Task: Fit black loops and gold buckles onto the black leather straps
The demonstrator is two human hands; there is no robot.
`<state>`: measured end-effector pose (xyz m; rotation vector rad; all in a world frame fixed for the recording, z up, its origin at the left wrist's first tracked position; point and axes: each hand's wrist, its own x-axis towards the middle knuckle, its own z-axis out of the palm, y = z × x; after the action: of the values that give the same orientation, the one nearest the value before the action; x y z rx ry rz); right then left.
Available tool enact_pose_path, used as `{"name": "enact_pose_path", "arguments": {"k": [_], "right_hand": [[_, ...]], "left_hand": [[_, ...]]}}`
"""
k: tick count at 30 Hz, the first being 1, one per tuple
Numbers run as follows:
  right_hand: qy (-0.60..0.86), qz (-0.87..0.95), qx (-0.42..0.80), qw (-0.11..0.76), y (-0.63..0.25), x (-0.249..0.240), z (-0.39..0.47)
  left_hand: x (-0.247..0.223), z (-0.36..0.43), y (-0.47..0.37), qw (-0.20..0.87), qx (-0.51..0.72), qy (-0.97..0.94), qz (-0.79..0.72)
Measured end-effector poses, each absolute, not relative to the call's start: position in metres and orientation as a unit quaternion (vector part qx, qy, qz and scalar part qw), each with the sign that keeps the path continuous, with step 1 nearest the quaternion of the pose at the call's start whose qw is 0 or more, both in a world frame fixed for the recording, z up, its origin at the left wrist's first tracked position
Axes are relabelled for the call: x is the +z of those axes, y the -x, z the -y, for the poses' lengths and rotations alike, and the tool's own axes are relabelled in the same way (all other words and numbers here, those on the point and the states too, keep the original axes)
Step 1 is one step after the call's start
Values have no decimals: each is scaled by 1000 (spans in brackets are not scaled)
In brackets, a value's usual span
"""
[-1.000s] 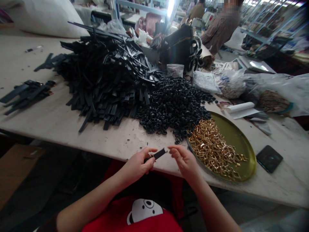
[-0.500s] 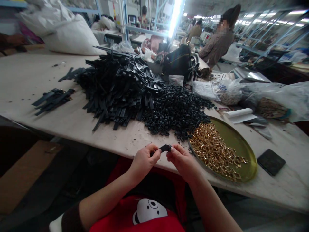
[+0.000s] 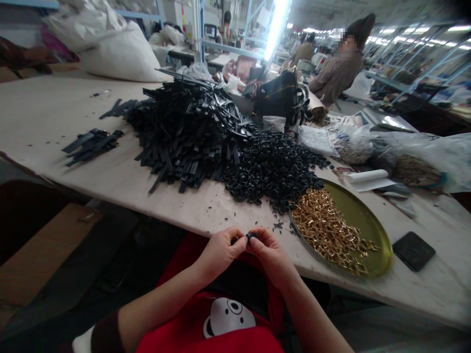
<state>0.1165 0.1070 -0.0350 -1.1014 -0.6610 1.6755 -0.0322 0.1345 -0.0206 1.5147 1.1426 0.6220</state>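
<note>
Just off the table's front edge, my left hand and my right hand meet, both pinching one short black strap piece. Fingers cover most of the piece. Beyond them lies a heap of small black loops, with a large pile of flat black strips to its left. A round gold-coloured tray at the right carries many gold metal clasps. A small bunch of black strips lies apart on the left.
The pale table runs across the view. A black square pad lies right of the tray. White sacks, a black bag and clear plastic bags stand further back. A seated person is behind at the right.
Both hands have come closer together and slightly lower, and less of the black piece shows between them. The whole view has shifted slightly, with the table items now further right.
</note>
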Motion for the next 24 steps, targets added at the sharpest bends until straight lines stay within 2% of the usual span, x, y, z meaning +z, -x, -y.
{"name": "enact_pose_path", "arguments": {"k": [6,11,16,19,24], "right_hand": [[482,258,692,472,-118,-37,-111],[472,286,678,485,-115,-33,-117],[422,217,723,502,-116,-36,-122],[422,198,754,463,-114,-40,-124],[397,162,807,406,-112,-45,-123]], "left_hand": [[-18,-135,36,584,255,-640,-429],[-25,-146,37,622,275,-581,-447],[-25,-156,36,626,244,-574,-468],[-20,-159,37,598,224,-605,-476],[-16,-163,42,467,129,-690,-538]]}}
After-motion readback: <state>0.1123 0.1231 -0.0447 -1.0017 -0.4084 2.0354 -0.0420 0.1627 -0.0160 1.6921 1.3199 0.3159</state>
